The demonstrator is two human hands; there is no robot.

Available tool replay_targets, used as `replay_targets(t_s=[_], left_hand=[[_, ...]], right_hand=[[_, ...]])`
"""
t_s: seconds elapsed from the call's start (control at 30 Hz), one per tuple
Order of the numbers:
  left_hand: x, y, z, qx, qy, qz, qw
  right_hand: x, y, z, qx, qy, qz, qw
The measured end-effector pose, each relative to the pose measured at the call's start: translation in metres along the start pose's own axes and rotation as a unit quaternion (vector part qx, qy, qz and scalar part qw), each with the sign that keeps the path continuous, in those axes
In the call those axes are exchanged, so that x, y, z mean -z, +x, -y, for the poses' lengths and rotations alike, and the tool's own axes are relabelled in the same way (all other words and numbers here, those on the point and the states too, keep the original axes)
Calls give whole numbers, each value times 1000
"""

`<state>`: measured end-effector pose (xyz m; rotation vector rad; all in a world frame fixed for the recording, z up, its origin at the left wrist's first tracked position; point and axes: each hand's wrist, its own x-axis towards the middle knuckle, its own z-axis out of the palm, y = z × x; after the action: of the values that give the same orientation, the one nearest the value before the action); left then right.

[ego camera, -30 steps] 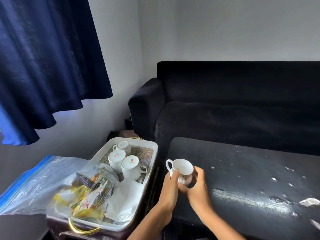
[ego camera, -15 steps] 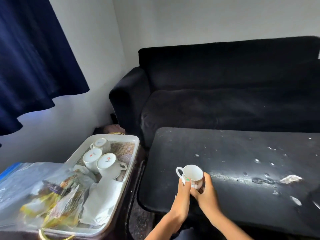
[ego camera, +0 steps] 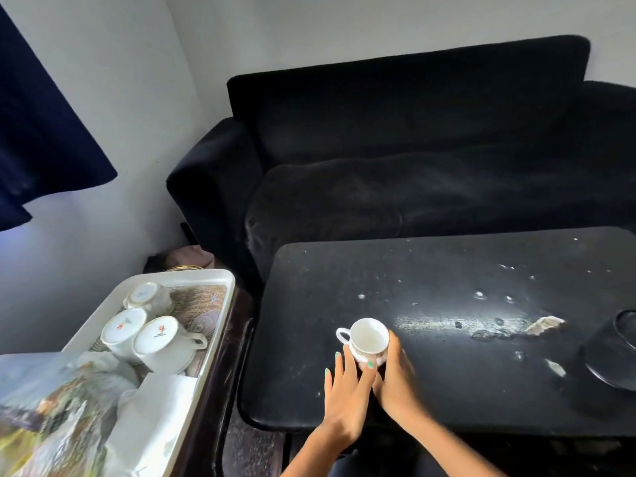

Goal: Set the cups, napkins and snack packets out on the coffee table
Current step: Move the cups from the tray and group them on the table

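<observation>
**A:** How were the hands placed?

**B:** Both reached in from the lower edge over the near side of the coffee table (ego camera: 430, 287). The left hand (ego camera: 346, 390) lay with its fingers fairly straight, fanned a little, its thumb with a green-painted nail touching the cup (ego camera: 367, 339) low on its near side. The right hand (ego camera: 395, 376) curved round the cup's right side, thumb near the base. It was blurred, so how tightly it gripped could not be told; it appeared to hold the cup.

**A:** And the cup itself?

**B:** A small white teacup, upright, mouth open to the camera, with a loop handle pointing left and a faint floral band round its lower wall. It stood at or just above the dark tabletop, near the front edge and left of centre; whether its base touched the surface could not be told.

**A:** What else was in view?

**B:** To the left, a white tray (ego camera: 220, 304) on a dark side stand held three more cups (ego camera: 144, 335), tipped over with bases showing, two of them with red marks. White napkins (ego camera: 155, 407) lay in the near part of the tray, and a clear plastic bag of snack packets (ego camera: 51, 414) sat over its near-left corner. A black sofa (ego camera: 413, 149) stood behind the table, whose top was scuffed and chipped. A dark round object (ego camera: 612, 356) lay at the table's right edge, and a navy curtain (ego camera: 41, 132) hung upper left.
</observation>
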<state>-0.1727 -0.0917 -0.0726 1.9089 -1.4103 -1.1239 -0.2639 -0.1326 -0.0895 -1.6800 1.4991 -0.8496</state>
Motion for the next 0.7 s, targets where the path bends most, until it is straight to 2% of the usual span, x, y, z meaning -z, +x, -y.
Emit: replay_targets(t_s=[0.07, 0.2, 0.3, 0.43, 0.6, 0.7], left_hand=[[-2, 5, 3, -10, 29, -11, 999], [-6, 17, 7, -23, 101, -26, 994], [-6, 24, 4, -23, 129, -31, 991], [-6, 28, 2, -22, 146, -35, 988], [-4, 28, -2, -14, 132, -35, 990], [-4, 21, -3, -13, 121, -40, 992]], right_hand=[[4, 3, 4, -1, -10, 4, 1000], [7, 12, 7, -46, 49, -17, 998], [6, 17, 1, -3, -40, -13, 999], [2, 21, -8, 60, -161, -53, 984], [4, 18, -2, 51, -198, -41, 978], [9, 12, -3, 32, -267, -14, 963]])
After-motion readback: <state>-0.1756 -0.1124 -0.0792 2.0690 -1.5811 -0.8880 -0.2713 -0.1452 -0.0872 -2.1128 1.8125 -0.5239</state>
